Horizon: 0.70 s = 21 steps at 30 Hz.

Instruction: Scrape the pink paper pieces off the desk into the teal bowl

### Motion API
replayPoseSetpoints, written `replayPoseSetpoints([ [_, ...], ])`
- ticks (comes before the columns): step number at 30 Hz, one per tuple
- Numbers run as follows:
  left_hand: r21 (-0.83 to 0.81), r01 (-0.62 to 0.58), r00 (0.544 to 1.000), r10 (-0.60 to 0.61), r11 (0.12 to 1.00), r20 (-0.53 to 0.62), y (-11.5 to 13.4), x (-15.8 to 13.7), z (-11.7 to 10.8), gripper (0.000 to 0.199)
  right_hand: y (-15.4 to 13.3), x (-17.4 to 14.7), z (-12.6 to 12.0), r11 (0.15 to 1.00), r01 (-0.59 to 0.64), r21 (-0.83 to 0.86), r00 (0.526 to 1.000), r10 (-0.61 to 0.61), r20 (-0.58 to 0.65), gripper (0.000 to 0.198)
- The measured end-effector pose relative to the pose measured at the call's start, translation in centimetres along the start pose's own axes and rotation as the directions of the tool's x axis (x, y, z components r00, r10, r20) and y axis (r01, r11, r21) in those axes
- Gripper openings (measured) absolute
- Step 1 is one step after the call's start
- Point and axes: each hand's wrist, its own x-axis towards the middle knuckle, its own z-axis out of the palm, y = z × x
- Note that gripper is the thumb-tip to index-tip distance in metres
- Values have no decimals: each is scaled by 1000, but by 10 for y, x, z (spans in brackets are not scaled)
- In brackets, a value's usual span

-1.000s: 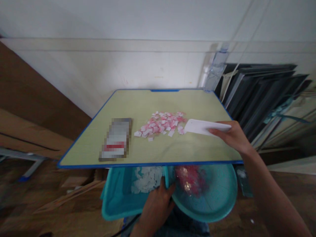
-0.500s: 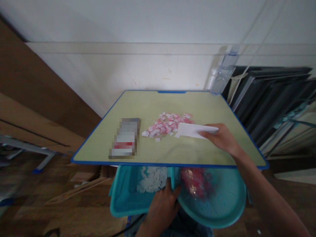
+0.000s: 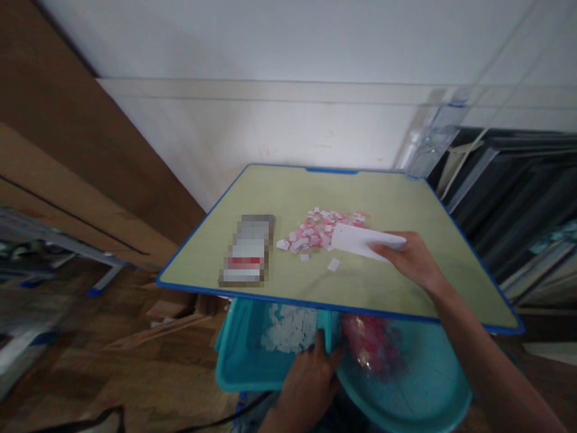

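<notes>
Behind everything runs the pale wall (image 3: 270, 36), and against it stands your counter (image 3: 383, 192), with its blue edge. Below its near side sit the round basin (image 3: 444, 394) on the right, holding a red-pink bundle (image 3: 372, 343) with a shiny surface, and the rectangular bin (image 3: 229, 376) on the left, with many white pieces (image 3: 291, 328) in it. At the far right corner of the counter a clear bottle (image 3: 435, 141) leans a little. Your left hand (image 3: 311, 373) is at the rims where the bin and basin meet, thumb and forefinger apart; you cannot tell from here whether it grips either one. Your right hand (image 3: 410, 258) has the white card (image 3: 356, 240) pinched between thumb and fingers, with the card's left end at the right side of the pink-and-white pile (image 3: 311, 234). To the left lies a flat device (image 3: 247, 249), blurred out. As for how far along you are, the bin and basin already hold material, while the pile on the counter looks loose and ungathered, and two small white squares (image 3: 333, 264) lie apart on its near side.
</notes>
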Motion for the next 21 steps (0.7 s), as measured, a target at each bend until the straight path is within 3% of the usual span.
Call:
replayPoseSetpoints([
  [5,-15,7,1000,-7,1000,9,1,-1,-2,46,-1,-3,-7,996,-52,74,994,44,98,29],
  [9,-24,-5,1000,5,1000,-11,0,-1,2,50,2,-10,-11,991,-107,74,992,102,78,29],
  [15,-27,-20,1000,20,999,-23,-1,0,3,48,-10,-24,2,993,-33,113,985,14,173,21],
  [21,-25,-42,999,41,999,-34,0,-1,0,45,-19,-27,10,987,-52,155,990,31,135,21],
])
